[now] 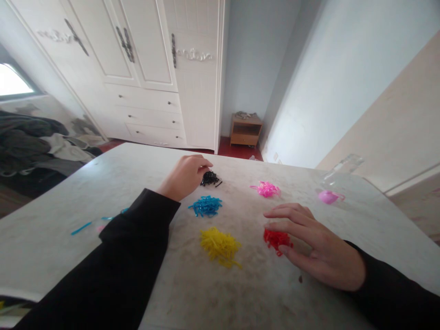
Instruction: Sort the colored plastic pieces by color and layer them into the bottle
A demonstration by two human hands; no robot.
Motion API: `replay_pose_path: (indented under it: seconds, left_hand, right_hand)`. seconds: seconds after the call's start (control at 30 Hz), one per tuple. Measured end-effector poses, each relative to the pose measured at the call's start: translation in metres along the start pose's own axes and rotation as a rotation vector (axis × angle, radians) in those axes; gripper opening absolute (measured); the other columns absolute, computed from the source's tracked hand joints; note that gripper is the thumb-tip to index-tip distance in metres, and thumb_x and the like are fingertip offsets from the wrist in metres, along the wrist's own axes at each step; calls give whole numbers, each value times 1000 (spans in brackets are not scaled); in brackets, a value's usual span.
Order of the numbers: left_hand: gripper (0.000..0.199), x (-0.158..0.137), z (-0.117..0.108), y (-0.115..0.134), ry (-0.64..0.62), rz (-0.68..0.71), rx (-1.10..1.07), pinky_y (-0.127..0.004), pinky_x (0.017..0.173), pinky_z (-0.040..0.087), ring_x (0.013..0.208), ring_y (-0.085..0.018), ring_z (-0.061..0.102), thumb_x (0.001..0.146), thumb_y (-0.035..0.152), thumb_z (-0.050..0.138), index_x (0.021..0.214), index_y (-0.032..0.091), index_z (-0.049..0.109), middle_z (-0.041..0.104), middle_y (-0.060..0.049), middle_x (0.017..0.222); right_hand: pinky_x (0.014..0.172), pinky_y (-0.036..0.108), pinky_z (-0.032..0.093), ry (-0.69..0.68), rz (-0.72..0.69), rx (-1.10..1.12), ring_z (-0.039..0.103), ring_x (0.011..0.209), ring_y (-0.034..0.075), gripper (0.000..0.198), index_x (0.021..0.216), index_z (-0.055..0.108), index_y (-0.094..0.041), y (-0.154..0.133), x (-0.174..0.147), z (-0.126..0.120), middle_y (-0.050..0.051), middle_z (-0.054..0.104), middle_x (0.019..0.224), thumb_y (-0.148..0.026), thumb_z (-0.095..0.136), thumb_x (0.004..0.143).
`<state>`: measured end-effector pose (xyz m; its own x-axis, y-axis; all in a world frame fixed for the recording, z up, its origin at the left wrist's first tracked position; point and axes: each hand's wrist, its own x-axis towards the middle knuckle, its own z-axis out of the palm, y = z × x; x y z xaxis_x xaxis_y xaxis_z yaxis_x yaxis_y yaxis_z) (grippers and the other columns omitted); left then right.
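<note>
My left hand [184, 174] rests at the left edge of a pile of small black strips [210, 179], its fingers curved beside them and partly hidden. My right hand [309, 243] is spread over a pile of small red bands [276, 240], thumb and fingers apart, covering its right side. Between my arms lie a pile of blue bands [206, 206] and a pile of yellow bands [220, 246]. Beyond the right hand sits a pink pile [268, 189].
A clear glass or plastic container [343, 168] and a pink pouch-like object [329, 197] stand at the table's right. Loose blue strips [81, 228] lie left of my sleeve. The marbled table [185, 293] ends before a white wardrobe [151, 105]; clothes [30, 142] are heaped left.
</note>
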<state>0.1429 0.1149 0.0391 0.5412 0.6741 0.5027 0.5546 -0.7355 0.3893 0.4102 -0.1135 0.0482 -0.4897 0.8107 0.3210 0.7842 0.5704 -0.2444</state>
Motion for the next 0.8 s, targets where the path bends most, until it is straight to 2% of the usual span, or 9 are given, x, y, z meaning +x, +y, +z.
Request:
replay_pose_path:
  seconds: [0.2, 0.37, 0.57, 0.8]
  left_hand:
    - [16, -6, -3, 23, -8, 19, -246, -27, 81, 62, 81, -19, 78, 85, 21, 76, 98, 17, 83, 83, -6, 92]
    - [14, -14, 3, 43, -16, 134, -398, -23, 80, 64, 82, -18, 80, 83, 23, 81, 96, 18, 83, 84, -4, 92]
    - [11, -20, 6, 61, -62, 343, -416, -18, 80, 61, 80, -13, 79, 86, 22, 81, 97, 20, 82, 84, -1, 93]
    - [13, -24, 9, 71, -126, 459, -437, -15, 77, 58, 81, -11, 79, 90, 22, 77, 103, 22, 81, 84, 2, 94]
  right_hand:
    - [105, 45, 48, 20, 13, 6, 60, 128, 29, 45, 136, 58, -27, -1, 1, -1, 10, 67, 135, -17, 61, 92]
    - [109, 46, 48, 32, 59, 21, 56, 135, 29, 46, 140, 56, -28, 0, -1, 1, 11, 62, 144, -20, 59, 94]
    - [113, 50, 46, 0, 81, 16, 50, 143, 30, 59, 148, 51, -30, 1, -1, 1, 10, 53, 157, -18, 61, 92]
    - [119, 50, 42, -3, 75, 83, 49, 145, 29, 68, 157, 43, -32, 1, 1, 2, 9, 53, 158, -20, 63, 93]
